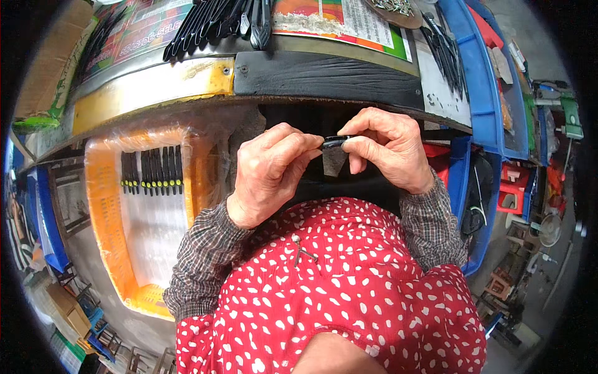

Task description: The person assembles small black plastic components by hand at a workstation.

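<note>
- A small workshop for hand assembly.
- A worn workbench [187, 81] carries a heap of identical black parts [218, 22] at its far edge.
- An orange crate [103, 206] beside it holds finished black pieces [152, 169] in a row.
- Blue bins [479, 81] stand along its right edge.

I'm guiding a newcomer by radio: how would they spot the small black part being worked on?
Start at the dark workbench edge. Just below it, the left hand and right hand meet; the short black plastic piece is pinched between them, unlike the black sticks lying in the orange crate.

Glossy, probably plastic black part [335, 141]; worn wooden bench [324, 78].
</note>
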`<state>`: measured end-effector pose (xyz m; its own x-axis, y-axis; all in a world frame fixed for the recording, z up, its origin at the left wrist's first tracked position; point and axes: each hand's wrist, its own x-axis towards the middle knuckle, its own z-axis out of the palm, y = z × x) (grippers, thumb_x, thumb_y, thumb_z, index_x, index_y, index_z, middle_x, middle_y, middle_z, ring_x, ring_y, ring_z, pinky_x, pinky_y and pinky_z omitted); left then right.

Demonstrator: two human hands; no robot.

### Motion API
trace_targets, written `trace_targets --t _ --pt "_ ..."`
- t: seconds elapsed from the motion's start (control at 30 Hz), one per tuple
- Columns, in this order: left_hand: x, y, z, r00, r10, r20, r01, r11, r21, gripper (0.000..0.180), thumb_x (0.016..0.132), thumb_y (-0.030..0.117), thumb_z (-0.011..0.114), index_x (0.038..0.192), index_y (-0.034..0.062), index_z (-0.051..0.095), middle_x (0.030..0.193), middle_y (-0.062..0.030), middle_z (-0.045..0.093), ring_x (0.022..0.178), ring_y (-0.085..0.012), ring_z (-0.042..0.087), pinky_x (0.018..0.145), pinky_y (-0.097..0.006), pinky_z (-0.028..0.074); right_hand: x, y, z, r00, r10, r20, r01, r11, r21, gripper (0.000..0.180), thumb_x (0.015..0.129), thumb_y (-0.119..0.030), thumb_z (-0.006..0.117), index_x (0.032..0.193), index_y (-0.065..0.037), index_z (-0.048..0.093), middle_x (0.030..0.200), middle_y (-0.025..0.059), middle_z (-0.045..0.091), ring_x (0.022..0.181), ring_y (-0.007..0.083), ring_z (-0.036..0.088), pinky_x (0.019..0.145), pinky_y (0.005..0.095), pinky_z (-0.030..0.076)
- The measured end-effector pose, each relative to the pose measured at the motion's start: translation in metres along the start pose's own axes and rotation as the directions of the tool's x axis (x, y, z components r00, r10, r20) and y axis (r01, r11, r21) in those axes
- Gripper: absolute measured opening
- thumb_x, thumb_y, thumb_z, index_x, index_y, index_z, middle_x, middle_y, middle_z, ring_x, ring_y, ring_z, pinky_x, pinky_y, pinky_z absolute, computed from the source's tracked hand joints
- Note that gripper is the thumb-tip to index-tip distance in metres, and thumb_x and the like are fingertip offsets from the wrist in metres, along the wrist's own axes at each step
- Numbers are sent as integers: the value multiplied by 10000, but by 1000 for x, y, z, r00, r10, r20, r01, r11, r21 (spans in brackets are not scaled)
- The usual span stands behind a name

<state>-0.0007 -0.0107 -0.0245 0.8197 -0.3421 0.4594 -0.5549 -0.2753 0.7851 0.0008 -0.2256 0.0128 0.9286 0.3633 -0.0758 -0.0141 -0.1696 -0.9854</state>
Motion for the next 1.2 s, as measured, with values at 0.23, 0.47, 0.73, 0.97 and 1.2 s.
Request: trace_targets --t 0.23,0.47,0.73,0.97,1.2 --pt "2 2 -2 997 78 8 -79 994 76 231 724 -72 709 931 25 685 777 -89 642 676 -222 653 558 -301 500 2 -5 -4 993 121 9 -121 990 72 76 879 22 632 943 63 636 751 64 628 590 103 625 519 206 503" --pt "-1 -2 -1 999 42 33 -43 998 51 224 730 -68 706 932 24 685 778 -90 642 686 -223 654 567 -300 502 2 -2 -5 992 117 46 -119 992 39 100 913 -56 627 959 32 624 673 31 625 563 76 610 492 197 471" --pt "-1 -5 -1 998 44 39 -46 998 53 230 733 -64 706 944 26 691 796 -93 645 699 -223 655 583 -301 505 5 -1 -6 982 179 57 -183 982 57 98 912 -65 633 945 28 630 675 26 624 556 72 608 481 191 473" --pt "-1 -5 -4 999 6 52 -7 1000 17 226 739 -60 704 951 21 691 794 -92 647 703 -211 655 590 -289 502 4 5 -3 990 124 68 -129 989 71 82 910 -50 631 951 21 629 682 22 619 577 71 609 506 193 484" --pt "-3 -7 -2 1000 -1 25 2 999 -49 198 730 -32 717 912 36 676 759 -91 602 671 -253 624 575 -329 493 3 4 -2 994 75 84 -77 997 21 76 912 -34 622 960 25 627 702 18 617 588 65 603 523 193 494"
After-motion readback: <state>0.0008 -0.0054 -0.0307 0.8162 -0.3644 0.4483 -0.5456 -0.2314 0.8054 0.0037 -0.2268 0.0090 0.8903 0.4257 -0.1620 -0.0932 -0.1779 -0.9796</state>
